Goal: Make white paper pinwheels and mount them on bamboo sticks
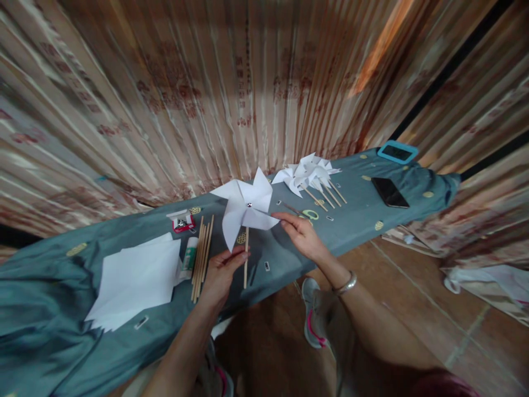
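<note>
A white paper pinwheel (pixel 248 198) with a shiny pin at its centre is held over the table, its wooden stick pointing down. My left hand (pixel 223 270) is closed around the stick below the blades. The fingertips of my right hand (pixel 301 234) pinch the tip of the lower right blade. Left of my left hand lie a bundle of wooden sticks (pixel 202 256) and a green and white glue stick (pixel 189 256). Scissors with yellow-green handles (pixel 309 214) rest beyond my right hand.
Several pinwheels (pixel 306 172) lie at the back. A stack of white paper (pixel 134 278) and a small red box of metal pins (pixel 182 223) are at the left. A black phone (pixel 389 192) and a blue-framed device (pixel 397 151) are at the right end of the cloth-covered table (pixel 285 264).
</note>
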`<state>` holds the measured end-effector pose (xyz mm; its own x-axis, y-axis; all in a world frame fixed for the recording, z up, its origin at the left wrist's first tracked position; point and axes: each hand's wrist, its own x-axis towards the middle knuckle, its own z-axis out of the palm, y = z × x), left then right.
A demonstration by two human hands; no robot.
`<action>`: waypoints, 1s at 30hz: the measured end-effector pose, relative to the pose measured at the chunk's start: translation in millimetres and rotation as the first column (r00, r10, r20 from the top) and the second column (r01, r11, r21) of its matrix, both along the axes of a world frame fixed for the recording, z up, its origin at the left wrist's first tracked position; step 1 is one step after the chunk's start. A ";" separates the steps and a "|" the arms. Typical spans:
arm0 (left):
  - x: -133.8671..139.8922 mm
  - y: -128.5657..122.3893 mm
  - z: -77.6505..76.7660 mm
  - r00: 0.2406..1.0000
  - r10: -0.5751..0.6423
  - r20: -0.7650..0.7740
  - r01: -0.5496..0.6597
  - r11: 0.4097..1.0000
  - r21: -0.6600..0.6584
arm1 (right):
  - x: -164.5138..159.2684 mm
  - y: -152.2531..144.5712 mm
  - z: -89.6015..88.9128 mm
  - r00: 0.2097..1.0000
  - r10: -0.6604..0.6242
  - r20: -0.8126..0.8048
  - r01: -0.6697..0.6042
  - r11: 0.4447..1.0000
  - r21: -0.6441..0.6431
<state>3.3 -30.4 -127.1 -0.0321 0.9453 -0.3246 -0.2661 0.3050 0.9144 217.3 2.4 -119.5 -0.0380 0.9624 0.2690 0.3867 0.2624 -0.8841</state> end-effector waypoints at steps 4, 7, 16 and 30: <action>-1.8 1.9 -0.6 0.999 0.031 -0.024 -0.031 0.999 0.009 | -14.8 -11.8 7.6 0.985 0.168 0.036 -0.166 0.985 -0.038; -2.3 2.2 -0.6 0.998 0.023 -0.063 -0.021 0.999 0.028 | -26.3 -23.7 16.4 0.942 0.329 0.071 -0.327 0.944 -0.044; -3.1 -0.2 -0.2 0.996 -0.017 -0.083 0.018 1.000 0.015 | -4.2 -10.0 12.9 0.993 -0.107 -0.052 0.110 0.991 0.070; -4.6 1.7 -3.1 0.999 -0.017 -0.047 0.017 1.000 0.011 | -1.4 -8.9 6.6 0.994 -0.051 0.097 0.049 0.999 0.020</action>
<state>-1.3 -28.7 -130.2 -0.0309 0.9494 -0.3124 -0.2178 0.2987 0.9292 216.0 -6.5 -113.0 -0.0170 0.9588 0.2837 0.4842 0.2561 -0.8366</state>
